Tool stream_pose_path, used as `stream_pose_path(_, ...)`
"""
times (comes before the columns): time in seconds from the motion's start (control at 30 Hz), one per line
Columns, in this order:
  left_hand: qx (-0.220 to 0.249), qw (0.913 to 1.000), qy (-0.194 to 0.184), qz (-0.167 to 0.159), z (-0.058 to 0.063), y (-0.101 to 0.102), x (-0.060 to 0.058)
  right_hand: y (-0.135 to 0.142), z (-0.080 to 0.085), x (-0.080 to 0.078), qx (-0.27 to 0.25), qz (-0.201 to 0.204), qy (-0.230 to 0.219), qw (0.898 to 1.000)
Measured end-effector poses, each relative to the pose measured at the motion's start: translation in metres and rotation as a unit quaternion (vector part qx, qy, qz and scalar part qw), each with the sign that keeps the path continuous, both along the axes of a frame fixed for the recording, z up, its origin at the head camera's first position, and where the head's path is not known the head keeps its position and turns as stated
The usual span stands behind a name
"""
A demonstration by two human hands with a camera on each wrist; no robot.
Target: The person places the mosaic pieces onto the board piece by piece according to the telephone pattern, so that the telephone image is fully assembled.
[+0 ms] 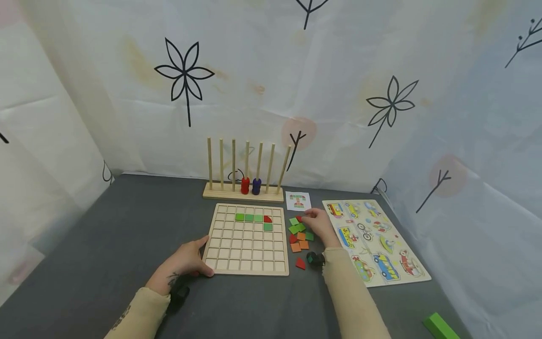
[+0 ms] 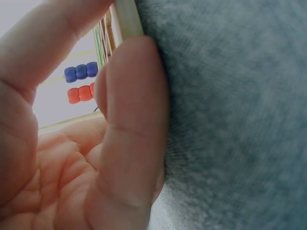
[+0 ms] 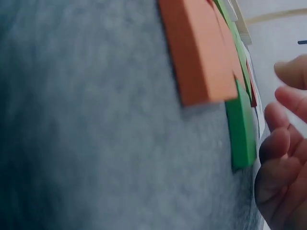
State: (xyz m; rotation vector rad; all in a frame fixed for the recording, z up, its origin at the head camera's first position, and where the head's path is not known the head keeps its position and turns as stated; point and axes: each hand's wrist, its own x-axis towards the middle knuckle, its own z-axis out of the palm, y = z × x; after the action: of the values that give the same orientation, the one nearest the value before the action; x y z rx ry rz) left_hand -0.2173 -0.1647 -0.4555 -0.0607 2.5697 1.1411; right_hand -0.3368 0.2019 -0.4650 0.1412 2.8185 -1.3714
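Observation:
A wooden grid board [image 1: 251,269] lies on the table, with green tiles [image 1: 249,217] and a red rounded tile [image 1: 267,219] in its upper cells. My left hand [image 1: 184,260] touches the board's lower left edge, thumb by the near corner and index finger farther up. In the left wrist view, the thumb [image 2: 134,91] meets the wooden rim. My right hand [image 1: 319,223] hovers at the far end of a loose cluster of green, orange and red tiles, beside a red piece [image 1: 299,219]. No tile shows between its fingers [image 3: 276,143] in the right wrist view.
Behind the board stands a peg rack [image 1: 220,192] with red beads [image 1: 245,185] and blue beads [image 1: 256,186]. A pattern card [image 1: 298,201] lies right of it. A picture puzzle board [image 1: 377,242] lies under the right arm's side, and a green block [image 1: 440,326] sits near the front right.

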Motion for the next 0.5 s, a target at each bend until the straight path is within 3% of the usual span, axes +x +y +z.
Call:
stream_pose_path(0.3, 0.001, 1.0, 0.001, -0.001, 0.001, 0.0, 0.001, -0.009, -0.004, -0.006, 0.086, -0.011, -0.024, 0.996)
stream_pose_path(0.5, -0.001, 1.0, 0.001, 0.001, 0.001, 0.0, 0.0, -0.013, -0.002, -0.007, 0.117, -0.005, -0.032, 0.993)
